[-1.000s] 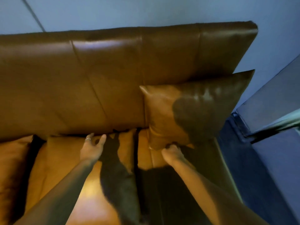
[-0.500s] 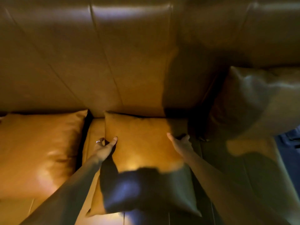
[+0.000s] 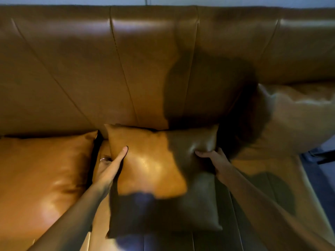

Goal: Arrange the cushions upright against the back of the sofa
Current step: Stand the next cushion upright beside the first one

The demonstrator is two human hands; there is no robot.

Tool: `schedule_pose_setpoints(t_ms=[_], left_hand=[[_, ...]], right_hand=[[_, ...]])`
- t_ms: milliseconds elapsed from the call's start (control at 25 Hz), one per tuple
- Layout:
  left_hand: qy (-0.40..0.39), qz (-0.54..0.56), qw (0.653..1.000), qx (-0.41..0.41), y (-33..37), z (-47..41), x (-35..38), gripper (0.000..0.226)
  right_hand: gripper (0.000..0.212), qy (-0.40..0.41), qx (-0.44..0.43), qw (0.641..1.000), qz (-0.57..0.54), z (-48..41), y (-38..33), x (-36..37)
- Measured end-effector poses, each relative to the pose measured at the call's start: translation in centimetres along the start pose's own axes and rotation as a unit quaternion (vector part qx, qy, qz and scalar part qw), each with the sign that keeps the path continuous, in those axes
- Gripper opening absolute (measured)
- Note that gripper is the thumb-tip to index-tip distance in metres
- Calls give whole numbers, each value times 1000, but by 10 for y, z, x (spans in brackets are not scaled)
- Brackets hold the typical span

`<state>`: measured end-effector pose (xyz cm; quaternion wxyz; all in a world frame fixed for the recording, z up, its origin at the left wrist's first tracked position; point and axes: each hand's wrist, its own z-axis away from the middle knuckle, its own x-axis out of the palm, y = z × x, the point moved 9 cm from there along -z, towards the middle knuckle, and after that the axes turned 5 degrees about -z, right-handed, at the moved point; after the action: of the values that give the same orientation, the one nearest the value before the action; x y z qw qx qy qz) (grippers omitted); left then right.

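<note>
A tan leather cushion (image 3: 159, 171) lies on the sofa seat in the middle, its far edge close to the backrest (image 3: 126, 69). My left hand (image 3: 110, 167) grips its left edge, thumb on top and fingers underneath, a ring on one finger. My right hand (image 3: 213, 160) holds its right edge near the far corner. A second cushion (image 3: 45, 171) lies flat on the seat at the left. A third cushion (image 3: 293, 116) stands upright against the backrest at the right.
The sofa seat (image 3: 262, 171) runs to a front-right edge, with dark blue floor (image 3: 324, 178) beyond it. A pale wall (image 3: 235, 0) shows above the backrest. My own shadow falls over the middle cushion and the backrest.
Both hands have closed on the sides of the middle cushion, and its far edge has come up a little toward the backrest. My view tilted up to show the backrest's top.
</note>
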<state>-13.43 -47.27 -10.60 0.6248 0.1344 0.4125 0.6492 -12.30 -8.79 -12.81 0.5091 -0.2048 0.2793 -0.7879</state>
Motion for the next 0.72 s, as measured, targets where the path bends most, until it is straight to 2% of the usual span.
schedule_pose_setpoints(t_ms=[80,120,240,280,400,560,720], left_hand=[[-7,20,999,40,32,2,-2,64],[-18,27,998,54,48,2,-2,74],[-37,20,997,70,88,1,0,122],[-32,34,997,68,96,1,1,129],[-21,126,986,103,115,1,5,115],[-29,177,976,127,122,7,10,124],[-40,237,961,139,120,7,9,100]], right_hand=[[126,-20,-37,999,-10,11,-27,7],[122,-24,-58,998,-8,18,-43,11],[104,-28,-107,994,6,32,-88,15],[103,-32,-118,992,7,34,-100,17],[103,-40,-148,988,18,41,-131,22],[103,-67,-132,989,22,44,-138,29],[98,-79,-135,987,-36,43,-135,30]])
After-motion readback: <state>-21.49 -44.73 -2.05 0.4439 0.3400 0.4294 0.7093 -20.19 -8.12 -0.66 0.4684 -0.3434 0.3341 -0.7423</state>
